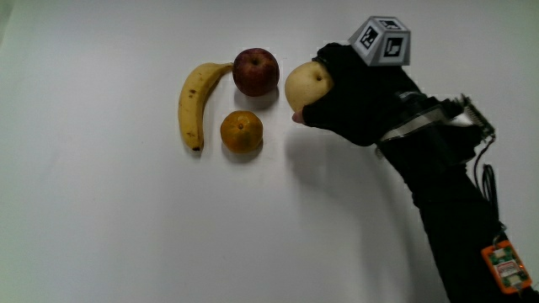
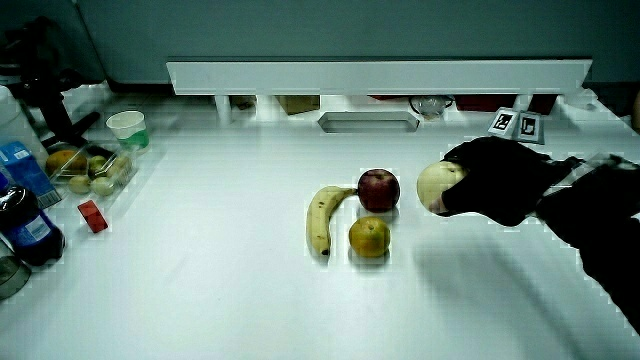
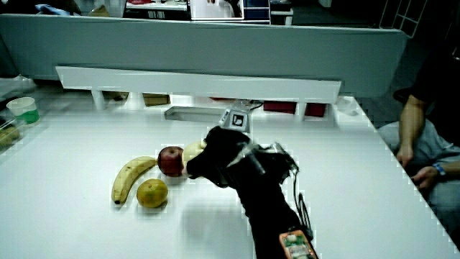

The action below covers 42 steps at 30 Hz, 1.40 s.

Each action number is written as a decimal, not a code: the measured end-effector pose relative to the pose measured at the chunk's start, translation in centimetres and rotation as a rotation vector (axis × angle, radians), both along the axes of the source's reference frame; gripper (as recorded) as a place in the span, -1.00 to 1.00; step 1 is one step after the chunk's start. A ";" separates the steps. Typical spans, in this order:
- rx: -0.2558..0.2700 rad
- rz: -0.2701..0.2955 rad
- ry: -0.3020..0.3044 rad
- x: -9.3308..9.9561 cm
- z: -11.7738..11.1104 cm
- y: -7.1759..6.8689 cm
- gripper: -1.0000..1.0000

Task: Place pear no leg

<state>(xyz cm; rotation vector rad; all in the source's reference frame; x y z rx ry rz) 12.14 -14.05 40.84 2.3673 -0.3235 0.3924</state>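
A pale yellow pear [image 1: 305, 86] is held in the gloved hand [image 1: 345, 97], just beside the red apple [image 1: 255, 71]. The fingers wrap the pear's side away from the apple, with the patterned cube [image 1: 381, 39] on the hand's back. In both side views the pear [image 2: 436, 186] [image 3: 192, 153] is next to the apple [image 2: 378, 189] [image 3: 170, 160]; whether it touches the table I cannot tell. A banana [image 1: 196, 103] lies beside the apple, and an orange [image 1: 242, 131] sits nearer to the person than the apple.
A side view shows a cup [image 2: 128, 128], a clear container of small fruit [image 2: 88, 170], bottles [image 2: 28, 222] and a small red item [image 2: 92, 215] at the table's edge. The low white partition [image 2: 380, 75] runs along the table's farther edge.
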 end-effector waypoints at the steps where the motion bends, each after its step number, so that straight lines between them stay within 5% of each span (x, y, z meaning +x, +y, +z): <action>1: -0.010 -0.005 0.001 -0.2 0.5 0.0 0.00; 26: -0.112 0.029 0.109 -2.3 6.4 1.3 0.00; 33: -0.197 0.043 0.117 -2.0 7.2 1.3 0.00; 42: -0.202 0.027 0.086 -1.3 6.8 1.5 -0.75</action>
